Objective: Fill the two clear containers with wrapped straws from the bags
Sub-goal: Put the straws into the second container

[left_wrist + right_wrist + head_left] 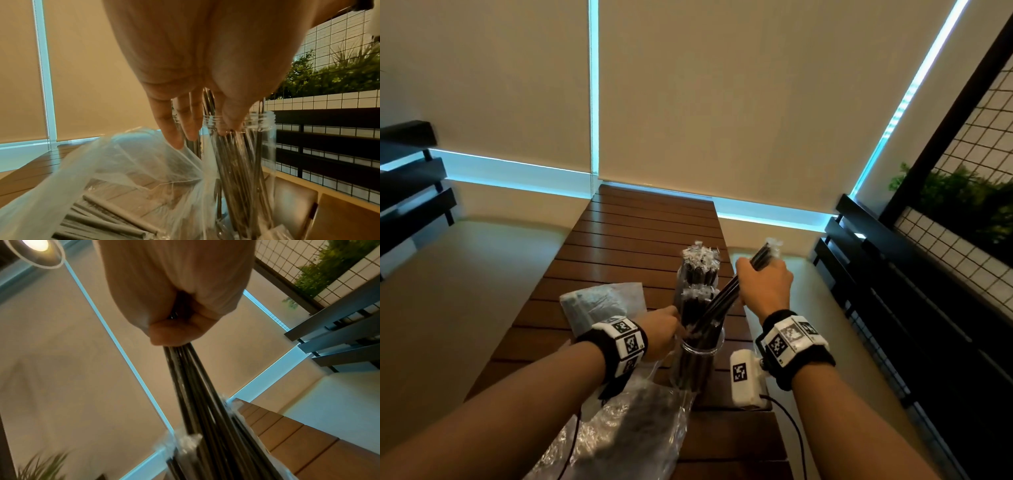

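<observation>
Progress check, approx halfway or a bit past, judging by what was visible. In the head view, center frame, the far jar (697, 274) was already packed w/ wrapped straws, white wrapper tips sticking out the top. The near jar (697, 359), lower center, was only partly filled; dark straws could be seen through its clear wall in the left wrist view, w/ room left at the threaded mouth.

A bundle of straws (726, 301) was clamped in the right hand (765, 287), fingers curled tight round it, right of center. The bundle was held tilted, lower ends dipped toward the near jar's mouth, upper ends poking out above the fist. Whether the ends were fully inside the rim couldn't be told from the head view.

The left hand (659, 330) was kept at the near jar's rim, fingers straight and slightly apart, pointing down; one fingertip looked to be touching the rim or the straws, nothing gripped.

Still left: this bundle to be dropped in, plus more from the bag (102, 186) at lower left, where loose straws were still seen inside. A 2nd bag (599, 305) lay left of the jars on the table (640, 222); contents unclear, prob. mostly emptied.
</observation>
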A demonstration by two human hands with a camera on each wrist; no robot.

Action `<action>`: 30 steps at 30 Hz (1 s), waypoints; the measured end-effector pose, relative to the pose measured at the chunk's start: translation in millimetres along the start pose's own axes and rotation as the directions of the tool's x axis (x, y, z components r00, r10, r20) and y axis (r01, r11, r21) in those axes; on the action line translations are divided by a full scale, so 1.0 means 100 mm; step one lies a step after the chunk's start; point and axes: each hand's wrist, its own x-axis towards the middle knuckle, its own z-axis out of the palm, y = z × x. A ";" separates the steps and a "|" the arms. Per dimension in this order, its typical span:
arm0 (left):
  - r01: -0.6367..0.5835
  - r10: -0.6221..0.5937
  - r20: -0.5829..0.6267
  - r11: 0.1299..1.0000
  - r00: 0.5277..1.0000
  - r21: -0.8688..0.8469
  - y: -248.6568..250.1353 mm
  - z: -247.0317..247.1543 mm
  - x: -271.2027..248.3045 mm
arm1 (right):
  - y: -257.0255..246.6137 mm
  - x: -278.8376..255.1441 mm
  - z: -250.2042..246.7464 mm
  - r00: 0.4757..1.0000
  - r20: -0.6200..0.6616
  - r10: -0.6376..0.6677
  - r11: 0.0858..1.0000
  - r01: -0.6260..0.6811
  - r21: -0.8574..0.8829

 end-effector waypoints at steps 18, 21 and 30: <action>-0.030 0.015 -0.133 0.993 0.991 -0.114 0.01 0.12 0.07 | 0.32 -0.08 0.36 0.909 -0.039 -0.415 0.881 0.391 -0.265; -0.044 0.032 -0.131 0.995 0.991 -0.094 0.00 0.13 0.10 | 0.17 -0.02 0.43 0.841 0.156 -0.518 0.763 0.537 -0.360; -0.039 0.024 -0.139 0.993 0.990 -0.108 -0.05 0.12 0.13 | 0.63 -0.15 0.72 0.778 0.529 -0.338 0.634 0.604 -0.483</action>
